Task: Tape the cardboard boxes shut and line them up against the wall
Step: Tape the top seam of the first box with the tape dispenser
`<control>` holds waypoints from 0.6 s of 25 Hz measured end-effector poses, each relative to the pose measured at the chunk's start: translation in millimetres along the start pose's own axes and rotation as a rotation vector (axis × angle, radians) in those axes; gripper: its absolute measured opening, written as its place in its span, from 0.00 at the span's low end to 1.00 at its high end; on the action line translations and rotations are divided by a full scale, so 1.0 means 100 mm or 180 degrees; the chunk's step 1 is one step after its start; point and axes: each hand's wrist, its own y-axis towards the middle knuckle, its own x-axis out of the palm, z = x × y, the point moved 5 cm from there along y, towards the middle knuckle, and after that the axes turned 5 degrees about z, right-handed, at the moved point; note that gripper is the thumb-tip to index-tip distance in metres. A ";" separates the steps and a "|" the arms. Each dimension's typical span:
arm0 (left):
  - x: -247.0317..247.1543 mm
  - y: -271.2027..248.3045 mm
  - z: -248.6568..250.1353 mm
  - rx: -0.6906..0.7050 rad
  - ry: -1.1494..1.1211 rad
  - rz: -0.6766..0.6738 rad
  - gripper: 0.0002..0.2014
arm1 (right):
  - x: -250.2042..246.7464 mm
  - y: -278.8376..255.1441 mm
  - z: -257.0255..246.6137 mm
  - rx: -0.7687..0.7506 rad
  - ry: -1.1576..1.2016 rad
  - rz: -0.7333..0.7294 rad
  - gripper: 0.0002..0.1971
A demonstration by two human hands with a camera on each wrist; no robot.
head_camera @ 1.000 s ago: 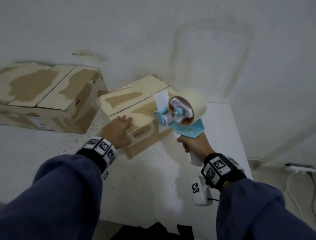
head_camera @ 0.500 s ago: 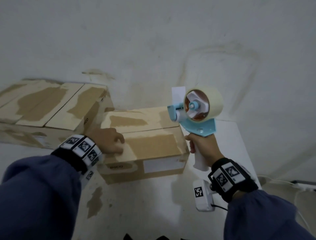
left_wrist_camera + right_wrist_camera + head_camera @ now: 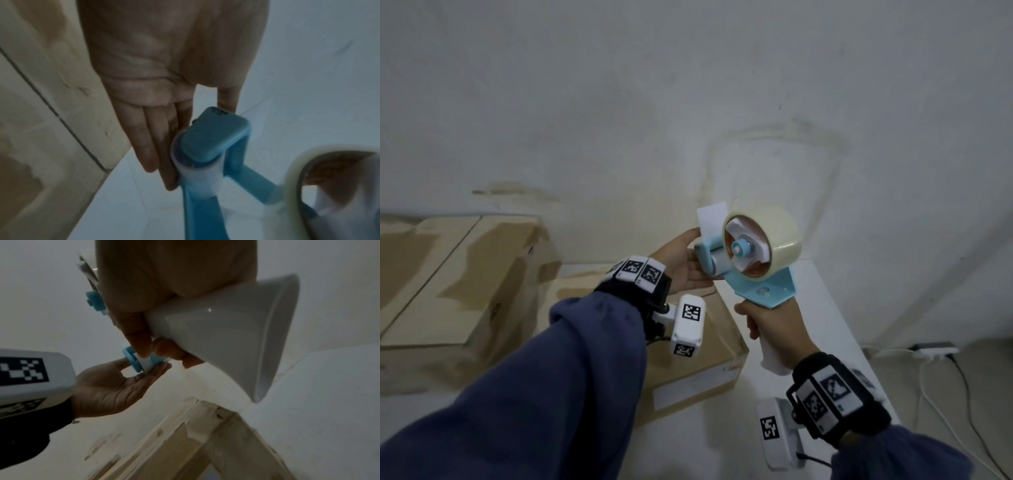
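Two cardboard boxes on white table point(image 3: 835, 318): larger box point(image 3: 448, 274) at left against wall point(image 3: 688, 102), smaller box point(image 3: 698, 359) just beside it, under raised arms. Tape dispenser point(image 3: 753, 253) held above smaller box. Right hand point(image 3: 774, 329) grip clamped round white handle. Left hand point(image 3: 681, 260) fingers point(image 3: 152, 146) straight, apart from thumb, touching blue roller end of dispenser. Paper tab upright at roller. Cables on floor at right.

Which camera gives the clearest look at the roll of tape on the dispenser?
The head view: the roll of tape shows whole on the blue dispenser, gripped by the right hand. The left wrist view catches only a blurred piece of the roll at the lower right edge. The right wrist view shows mainly the white handle, with the roll hidden behind the hand.
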 end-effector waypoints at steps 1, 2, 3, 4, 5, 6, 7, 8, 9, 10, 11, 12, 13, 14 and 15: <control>0.00 0.03 0.02 0.0073 -0.0021 -0.0008 0.27 | -0.01 0.00 0.00 0.0000 -0.0012 0.0027 0.10; -0.01 0.06 0.01 0.0078 -0.0041 -0.0052 0.26 | -0.01 0.00 0.01 -0.0010 -0.0040 0.0047 0.11; -0.02 0.09 0.00 0.0022 -0.0115 -0.0122 0.27 | 0.00 0.00 0.01 -0.0010 -0.0042 0.0069 0.12; -0.05 0.12 -0.03 -0.0070 -0.0200 -0.0183 0.28 | 0.01 -0.02 0.01 0.0010 0.0027 0.0100 0.12; -0.07 0.14 -0.06 -0.0164 -0.0292 -0.0231 0.28 | 0.03 -0.02 0.02 0.0047 0.0160 0.0137 0.12; -0.08 0.18 -0.09 -0.0226 -0.0357 -0.0228 0.26 | 0.04 -0.03 0.02 0.0087 0.0281 0.0166 0.12; -0.10 0.22 -0.11 -0.0256 -0.0397 -0.0174 0.23 | 0.06 -0.04 0.04 0.0114 0.0367 0.0187 0.11; -0.11 0.26 -0.14 -0.0245 -0.0379 -0.0072 0.17 | 0.08 -0.05 0.05 0.0137 0.0391 0.0198 0.11; -0.12 0.29 -0.15 -0.0209 -0.0339 0.0039 0.12 | 0.10 -0.06 0.08 0.0150 0.0386 0.0215 0.12; -0.13 0.32 -0.15 -0.0140 -0.0253 0.0152 0.09 | 0.11 -0.07 0.11 0.0159 0.0349 0.0241 0.12; -0.14 0.35 -0.14 -0.0060 -0.0152 0.0243 0.09 | 0.13 -0.07 0.15 0.0178 0.0286 0.0276 0.11; -0.15 0.40 -0.11 0.0007 0.0009 0.0340 0.09 | 0.16 -0.07 0.17 0.0200 0.0220 0.0302 0.10; -0.16 0.43 -0.07 0.0072 0.0181 0.0425 0.10 | 0.17 -0.08 0.17 0.0216 0.0180 0.0325 0.09; -0.17 0.47 -0.01 0.0129 0.0338 0.0469 0.10 | 0.17 -0.08 0.16 0.0219 0.0174 0.0339 0.08; -0.19 0.51 0.08 0.0215 0.0436 0.0493 0.10 | 0.15 -0.09 0.14 0.0216 0.0191 0.0356 0.08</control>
